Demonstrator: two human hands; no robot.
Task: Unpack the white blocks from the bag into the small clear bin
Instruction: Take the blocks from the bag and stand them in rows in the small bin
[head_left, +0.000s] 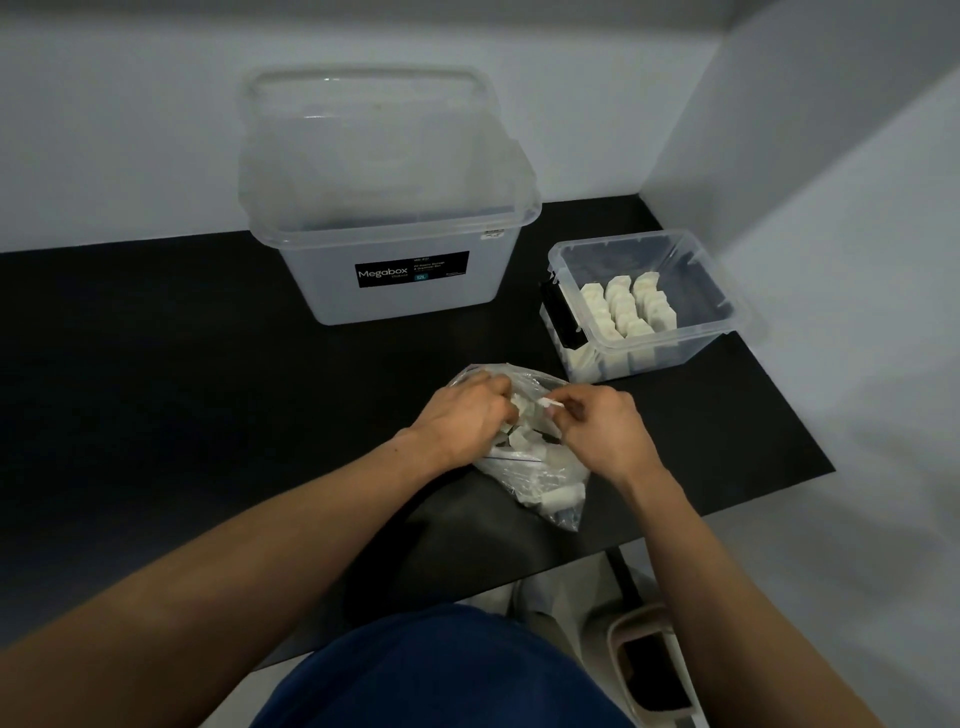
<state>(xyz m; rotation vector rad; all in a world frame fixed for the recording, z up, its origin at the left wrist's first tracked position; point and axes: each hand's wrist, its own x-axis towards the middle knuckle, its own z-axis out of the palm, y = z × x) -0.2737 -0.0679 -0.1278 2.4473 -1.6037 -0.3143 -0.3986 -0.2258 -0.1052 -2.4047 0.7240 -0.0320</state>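
A clear plastic zip bag (540, 483) with several white blocks inside lies on the black table near its front edge. My left hand (462, 415) grips the bag's open mouth on the left side. My right hand (605, 421) pinches the bag's rim on the right, fingers closed around a thin white strip of it. White blocks (522, 431) show in the opening between my hands. The small clear bin (727, 306) stands at the right rear of the table and holds several white blocks (626, 306) set in three neat rows.
A large clear Megabox bin (384, 270) stands at the back centre with its lid leaning against the wall behind it. The black table (156, 389) ends at a white wall on the right. A waste bin (654, 670) sits on the floor at lower right.
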